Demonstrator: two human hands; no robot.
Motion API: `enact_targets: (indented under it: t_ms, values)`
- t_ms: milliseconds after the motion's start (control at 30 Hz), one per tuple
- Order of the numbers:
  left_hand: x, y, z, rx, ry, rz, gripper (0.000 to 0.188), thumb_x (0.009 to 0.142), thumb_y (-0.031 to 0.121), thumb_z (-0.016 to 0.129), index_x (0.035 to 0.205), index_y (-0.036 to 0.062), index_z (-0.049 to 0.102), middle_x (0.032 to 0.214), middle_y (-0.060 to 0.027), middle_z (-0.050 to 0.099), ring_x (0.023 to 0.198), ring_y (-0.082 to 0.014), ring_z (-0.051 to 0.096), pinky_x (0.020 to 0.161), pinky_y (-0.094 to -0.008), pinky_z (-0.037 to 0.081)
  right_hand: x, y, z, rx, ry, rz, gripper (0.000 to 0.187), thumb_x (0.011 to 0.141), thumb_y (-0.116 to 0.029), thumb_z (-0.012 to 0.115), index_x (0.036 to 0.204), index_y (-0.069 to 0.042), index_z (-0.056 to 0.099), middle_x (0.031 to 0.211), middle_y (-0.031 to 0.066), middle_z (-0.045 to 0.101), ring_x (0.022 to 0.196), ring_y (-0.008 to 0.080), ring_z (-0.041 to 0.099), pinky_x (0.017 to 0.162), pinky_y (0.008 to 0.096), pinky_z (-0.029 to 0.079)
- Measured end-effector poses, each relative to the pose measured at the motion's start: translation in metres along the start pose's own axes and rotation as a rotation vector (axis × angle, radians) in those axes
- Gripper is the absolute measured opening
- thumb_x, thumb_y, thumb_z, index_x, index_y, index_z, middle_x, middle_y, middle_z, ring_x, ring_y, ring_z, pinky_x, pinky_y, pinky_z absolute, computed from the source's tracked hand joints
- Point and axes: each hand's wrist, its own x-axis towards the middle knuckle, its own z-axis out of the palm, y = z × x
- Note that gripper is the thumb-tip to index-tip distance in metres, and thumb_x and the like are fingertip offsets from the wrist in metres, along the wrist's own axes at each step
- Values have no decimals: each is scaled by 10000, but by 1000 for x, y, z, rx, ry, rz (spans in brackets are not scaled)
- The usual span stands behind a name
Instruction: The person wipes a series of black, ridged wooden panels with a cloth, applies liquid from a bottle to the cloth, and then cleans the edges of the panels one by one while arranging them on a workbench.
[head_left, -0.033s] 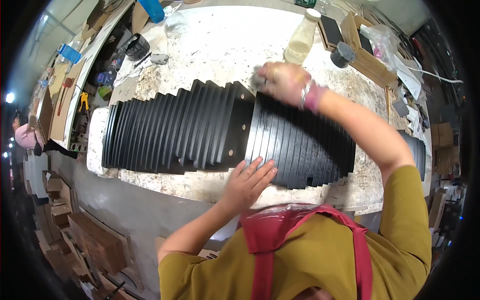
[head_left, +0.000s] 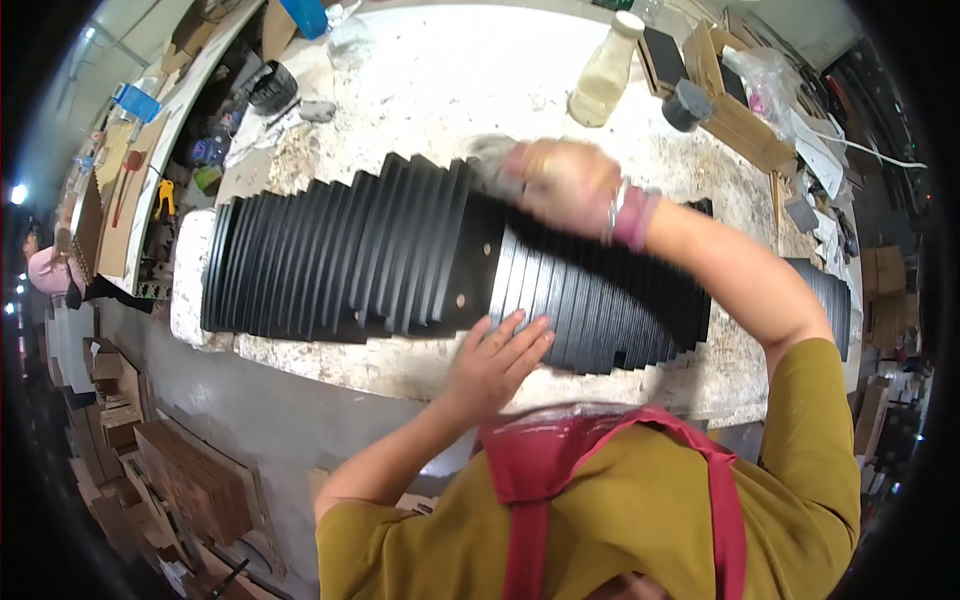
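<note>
My left hand (head_left: 492, 368) rests with fingers spread on the near left edge of a tight row of black boards (head_left: 555, 305), standing on edge with streaky, glossy tops. Over the far left corner of that row, my right hand (head_left: 568, 185) is closed round a grey wad (head_left: 494, 162), smeared by motion, so its exact kind is unclear. Left of it a second row of black boards (head_left: 340, 260) leans in steps; its end board shows round pale holes. My right arm casts a dark shadow across the right row.
Both rows stand on a stained white worktable (head_left: 440, 90). Beyond my right hand are a bottle of pale liquid (head_left: 603, 80), a dark jar (head_left: 686, 106) and a cardboard box (head_left: 745, 135). A black-smeared tub (head_left: 271, 88) and a grey block (head_left: 317, 110) sit far left. A white block (head_left: 192, 285) touches the left row's end.
My right hand and the grey wad have moved slightly left and nearer, over the boards' far corner. My left hand stays in place.
</note>
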Motion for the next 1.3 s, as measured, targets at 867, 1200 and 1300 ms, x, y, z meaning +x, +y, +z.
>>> enact_targets:
  t_ms: [867,1200,1300]
  values:
    - [-51,30,57,-580,227,-772,854,735,16,755,1427,-18,255,1406,-179,422,1296,-297,419,1078,-402,335,-37,-33,25,251,-73,-189,209,821,-196,663,1002,-90,662,1008,98,660,847,237,668,762,332,558]
    - [-39,36,54,-372,312,-762,753,800,139,682,1428,10,288,1330,-233,461,1183,-382,509,973,-428,421,-30,-44,10,412,-112,-122,272,881,-174,569,1141,-113,619,1286,75,581,948,196,671,781,292,564]
    - [-32,39,56,-488,333,-795,736,784,130,680,1411,14,314,1303,-219,477,1155,-385,519,964,-425,428,-21,6,20,-182,-55,317,194,874,-175,567,1050,-131,635,1216,102,612,944,229,672,674,328,576]
